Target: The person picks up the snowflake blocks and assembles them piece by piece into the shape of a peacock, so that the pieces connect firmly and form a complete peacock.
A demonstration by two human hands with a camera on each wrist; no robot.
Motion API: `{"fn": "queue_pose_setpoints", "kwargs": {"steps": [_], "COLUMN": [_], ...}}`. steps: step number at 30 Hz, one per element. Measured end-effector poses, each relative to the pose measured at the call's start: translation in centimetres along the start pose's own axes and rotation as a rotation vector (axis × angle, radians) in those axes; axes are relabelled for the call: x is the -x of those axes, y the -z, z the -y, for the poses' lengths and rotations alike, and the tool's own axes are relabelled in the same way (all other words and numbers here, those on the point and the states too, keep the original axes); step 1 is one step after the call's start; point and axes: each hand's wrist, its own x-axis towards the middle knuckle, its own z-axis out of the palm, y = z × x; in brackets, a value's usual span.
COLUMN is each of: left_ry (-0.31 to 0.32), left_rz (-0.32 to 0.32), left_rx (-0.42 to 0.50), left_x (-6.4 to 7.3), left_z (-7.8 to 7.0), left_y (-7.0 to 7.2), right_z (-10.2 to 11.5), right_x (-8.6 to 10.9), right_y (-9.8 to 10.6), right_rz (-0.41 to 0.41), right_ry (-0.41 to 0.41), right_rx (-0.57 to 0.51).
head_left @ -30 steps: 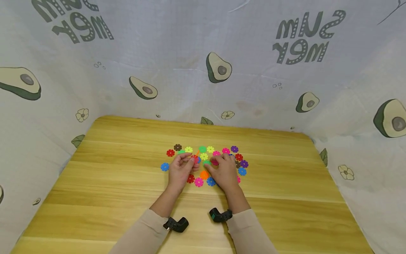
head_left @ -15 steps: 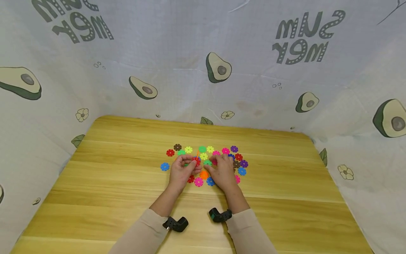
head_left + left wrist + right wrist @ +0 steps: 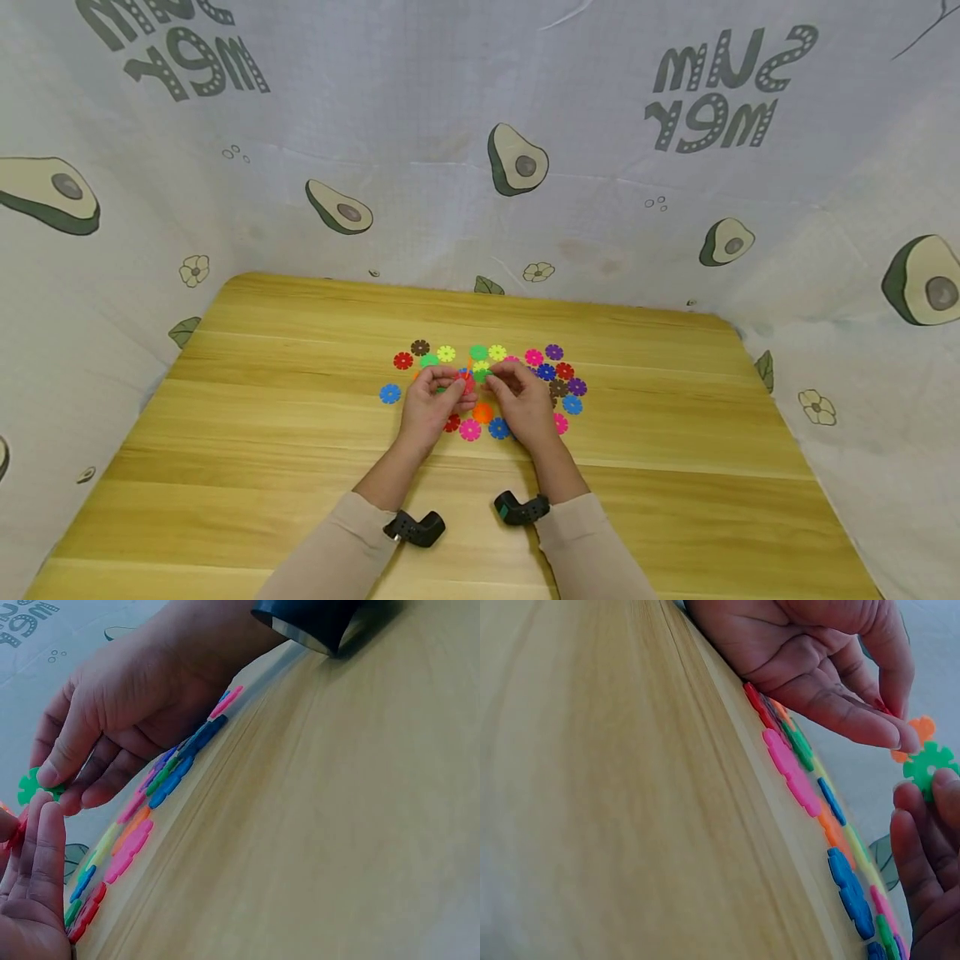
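Observation:
My left hand (image 3: 431, 408) pinches a red notched plastic disc (image 3: 466, 383) between thumb and fingers, above the table. An orange disc (image 3: 924, 727) stands edge-on from the red one and appears joined to it. Between the thumb and fingertips of my right hand (image 3: 527, 408) is a green notched disc (image 3: 928, 763), raised off the table. In the right wrist view the green disc overlaps the orange one; whether they touch I cannot tell. Both hands are close together, and my left fingers cover most of the red disc.
Several loose notched discs lie flat around and below the hands, among them a pink disc (image 3: 470, 430), a light blue disc (image 3: 390, 394) and a purple disc (image 3: 554, 352). They rest on a wooden table (image 3: 247, 433). A printed cloth (image 3: 420, 108) hangs behind it.
My right hand has picked up the green disc from the table and brought it up towards the left hand. The left hand keeps the red and orange discs, slightly turned.

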Motion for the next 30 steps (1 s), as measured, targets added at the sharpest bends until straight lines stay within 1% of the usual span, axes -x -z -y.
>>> {"fn": "queue_pose_setpoints", "kwargs": {"steps": [3,7,14,18,20,23,26,30], "left_ry": [-0.003,-0.009,-0.002,0.01,0.016,0.023,0.025,0.028], "left_rz": [-0.002,-0.008,-0.001,0.006,0.009,0.01,0.014,0.031], "left_rx": [-0.004,-0.006,-0.007,-0.004,-0.003,0.0,-0.003,-0.035], "left_x": [-0.01,-0.07,-0.15,-0.23,-0.23,-0.21,-0.23,-0.19], "left_z": [-0.07,-0.08,0.05,0.06,0.04,-0.02,0.01,0.22], "left_y": [-0.01,0.01,0.09,0.14,0.15,0.12,0.13,0.24], "right_z": [-0.08,-0.37,-0.4,-0.36,-0.33,-0.31,-0.3,-0.21], "right_x": [-0.02,-0.1,-0.07,-0.11,-0.13,-0.13,-0.09,0.1], "right_y": [0.03,0.0,0.13,0.21,0.23,0.25,0.23,0.16], "right_rz": [0.023,0.022,0.018,0.018,0.016,0.015,0.016,0.019], "right_ry": [0.014,0.049,0.202,0.27,0.29,0.289,0.251,0.198], "right_rx": [-0.055,-0.053,0.104,0.153,0.167,0.172,0.157,0.123]}}
